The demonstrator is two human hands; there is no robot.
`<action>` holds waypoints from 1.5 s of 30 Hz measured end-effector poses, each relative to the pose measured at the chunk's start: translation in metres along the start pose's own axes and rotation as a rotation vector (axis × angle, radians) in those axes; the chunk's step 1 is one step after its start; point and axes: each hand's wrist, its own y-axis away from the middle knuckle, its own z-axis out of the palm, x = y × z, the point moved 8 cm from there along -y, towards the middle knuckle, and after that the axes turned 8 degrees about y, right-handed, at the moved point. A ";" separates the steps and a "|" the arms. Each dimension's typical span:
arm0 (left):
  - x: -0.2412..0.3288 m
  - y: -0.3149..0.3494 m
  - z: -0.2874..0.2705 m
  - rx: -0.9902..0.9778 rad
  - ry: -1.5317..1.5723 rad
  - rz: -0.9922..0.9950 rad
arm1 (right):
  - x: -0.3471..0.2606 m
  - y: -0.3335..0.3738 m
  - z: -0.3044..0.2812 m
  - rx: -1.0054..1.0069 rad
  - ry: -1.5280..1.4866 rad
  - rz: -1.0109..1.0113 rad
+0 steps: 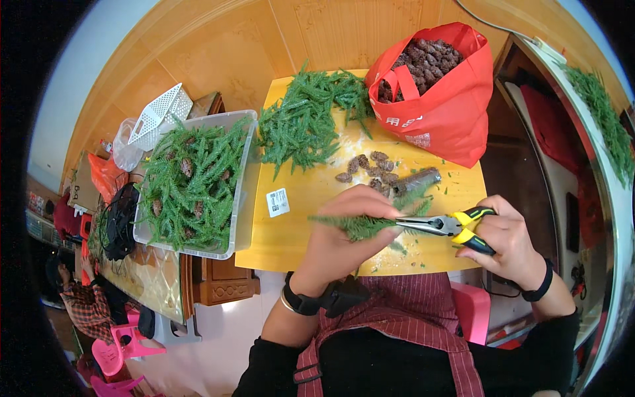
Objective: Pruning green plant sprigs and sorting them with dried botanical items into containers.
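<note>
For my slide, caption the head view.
Left hand pinches green sprig, right hand holds pliers, above a yellow table.

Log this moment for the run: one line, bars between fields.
Left hand: pinching green needled sprig | Right hand: gripping yellow-and-black-handled metal pliers, tips at sprig | Nearby: loose brown cones, red bag

Green and feathery, the sprig (366, 228) is pinched between thumb and fingers of the left hand (331, 246), lying roughly level, its needly tip poking out to the left! More green shows just behind the pliers (442, 225), and those sit in the right hand (504, 239), slim metal nose aimed left, right up at the left fingertips. Yellow-and-black handles, spread apart! Does the nose bite the sprig? Can't tell, the fingers cover it.
</note>
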 end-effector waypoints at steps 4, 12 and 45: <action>0.024 0.002 0.002 0.035 -0.392 0.301 | -0.002 -0.007 -0.007 0.017 0.098 -0.023; 0.033 0.008 0.005 -0.024 -0.449 0.454 | 0.000 -0.002 -0.009 0.046 0.218 -0.065; -0.005 0.005 -0.002 0.010 -0.089 0.089 | -0.001 -0.006 -0.012 0.058 0.282 -0.161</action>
